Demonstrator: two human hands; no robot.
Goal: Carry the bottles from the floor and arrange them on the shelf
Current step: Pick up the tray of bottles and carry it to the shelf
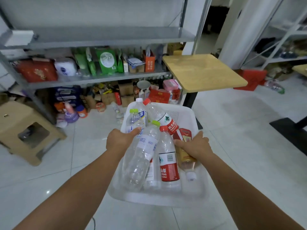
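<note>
The red label of the red-capped water bottle (pixel 172 126) leaning in the white basket (pixel 182 113) I carry reads 农夫山泉 and NONGFU SPRING. The second red-capped bottle (pixel 169 170), lying nearer me, shows 山泉, SPRING and a barcode. The big clear bottle (pixel 141 156) bears the five Olympic rings on its white label; the rest of the print is too small for me to read.

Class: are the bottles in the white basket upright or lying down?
Lying down: the bottles lie on their sides, piled in the basket, caps pointing different ways.
</note>
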